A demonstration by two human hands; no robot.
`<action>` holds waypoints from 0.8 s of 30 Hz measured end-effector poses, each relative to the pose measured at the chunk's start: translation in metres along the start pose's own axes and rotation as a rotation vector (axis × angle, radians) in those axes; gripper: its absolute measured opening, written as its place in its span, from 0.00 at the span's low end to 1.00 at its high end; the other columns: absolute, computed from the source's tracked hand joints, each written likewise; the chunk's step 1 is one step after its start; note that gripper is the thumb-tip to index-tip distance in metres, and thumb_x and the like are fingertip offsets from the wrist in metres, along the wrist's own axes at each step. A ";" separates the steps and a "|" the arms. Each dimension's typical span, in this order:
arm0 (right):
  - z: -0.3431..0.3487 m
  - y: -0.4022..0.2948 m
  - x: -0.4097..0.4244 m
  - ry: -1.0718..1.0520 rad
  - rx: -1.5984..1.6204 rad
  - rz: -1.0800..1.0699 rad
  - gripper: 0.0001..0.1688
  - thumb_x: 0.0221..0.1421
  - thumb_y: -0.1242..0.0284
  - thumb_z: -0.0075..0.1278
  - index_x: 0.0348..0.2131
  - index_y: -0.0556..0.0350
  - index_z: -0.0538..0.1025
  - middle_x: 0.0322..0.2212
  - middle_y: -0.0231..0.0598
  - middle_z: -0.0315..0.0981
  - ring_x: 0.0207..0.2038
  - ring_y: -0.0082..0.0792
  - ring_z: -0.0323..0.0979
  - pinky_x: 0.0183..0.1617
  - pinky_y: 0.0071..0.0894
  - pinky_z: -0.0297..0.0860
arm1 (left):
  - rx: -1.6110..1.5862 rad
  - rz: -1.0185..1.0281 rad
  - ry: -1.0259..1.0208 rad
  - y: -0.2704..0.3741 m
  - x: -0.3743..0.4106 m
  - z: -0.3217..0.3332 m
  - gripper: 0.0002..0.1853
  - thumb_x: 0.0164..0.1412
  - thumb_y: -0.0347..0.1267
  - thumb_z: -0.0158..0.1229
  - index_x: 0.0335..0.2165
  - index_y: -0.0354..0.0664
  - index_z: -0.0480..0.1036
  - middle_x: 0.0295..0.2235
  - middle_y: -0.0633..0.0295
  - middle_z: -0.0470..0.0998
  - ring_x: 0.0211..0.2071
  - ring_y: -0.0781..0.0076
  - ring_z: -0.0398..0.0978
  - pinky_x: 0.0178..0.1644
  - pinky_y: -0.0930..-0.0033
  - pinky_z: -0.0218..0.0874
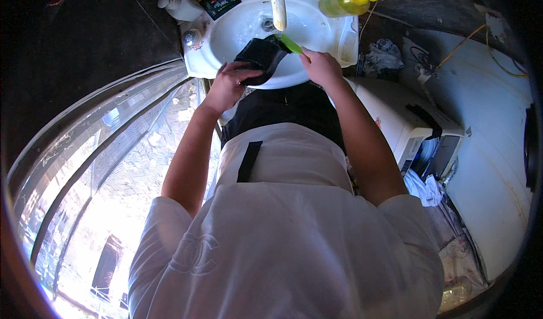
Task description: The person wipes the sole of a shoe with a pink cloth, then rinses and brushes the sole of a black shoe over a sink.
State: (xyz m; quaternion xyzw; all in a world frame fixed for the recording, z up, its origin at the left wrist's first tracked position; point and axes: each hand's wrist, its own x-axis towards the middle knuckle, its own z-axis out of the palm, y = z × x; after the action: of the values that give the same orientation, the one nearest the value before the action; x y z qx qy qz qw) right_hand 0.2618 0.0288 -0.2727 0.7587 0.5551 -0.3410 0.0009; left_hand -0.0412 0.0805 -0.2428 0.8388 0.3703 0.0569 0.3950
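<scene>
A black item (263, 58), possibly a shoe, is held over the front of a white washbasin (314, 71). My left hand (231, 83) grips its near left end, with the fingers partly hidden against it. In my right hand (322, 66) is the handle of a bright green brush (291, 44). The brush head meets the far right end of the black item, and its bristles are hard to tell from the dark surface. A pale spout (278, 7) reaches over the bowl, and a thin stream of water seems to fall from it beside the brush.
On the basin's rim stand a white pump bottle (180, 6), a dark box (219, 0), a yellow soap bottle (348, 0) and a white comb (348, 45). To the right is a white washing machine (394, 107) with cloth (424, 189) at its opening. A bright window (127, 170) lies left.
</scene>
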 end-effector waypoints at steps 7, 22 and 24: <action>0.012 -0.015 0.003 -0.221 -0.156 -0.112 0.18 0.69 0.60 0.43 0.47 0.46 0.79 0.35 0.51 0.82 0.40 0.56 0.81 0.45 0.59 0.75 | -0.026 -0.001 -0.054 -0.039 -0.041 0.024 0.30 0.46 0.12 0.52 0.47 0.45 0.83 0.51 0.61 0.82 0.59 0.52 0.73 0.67 0.57 0.62; 0.019 -0.002 0.007 -0.206 -0.194 -0.077 0.22 0.69 0.57 0.46 0.56 0.39 0.77 0.36 0.50 0.82 0.40 0.55 0.80 0.46 0.55 0.75 | 0.052 -0.369 0.314 -0.059 -0.064 0.034 0.32 0.47 0.15 0.57 0.52 0.47 0.77 0.59 0.46 0.67 0.58 0.45 0.69 0.66 0.53 0.59; 0.021 0.006 0.005 -0.179 -0.096 -0.109 0.21 0.69 0.58 0.46 0.56 0.41 0.78 0.37 0.52 0.82 0.40 0.57 0.80 0.45 0.54 0.75 | -0.270 -0.497 0.305 -0.055 -0.063 0.028 0.36 0.47 0.15 0.58 0.57 0.47 0.73 0.59 0.47 0.67 0.56 0.53 0.71 0.65 0.57 0.60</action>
State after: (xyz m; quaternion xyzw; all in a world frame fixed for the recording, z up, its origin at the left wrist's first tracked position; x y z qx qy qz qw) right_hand 0.2570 0.0227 -0.2939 0.6932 0.6088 -0.3797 0.0683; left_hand -0.1076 0.0440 -0.2880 0.6445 0.6081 0.1322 0.4443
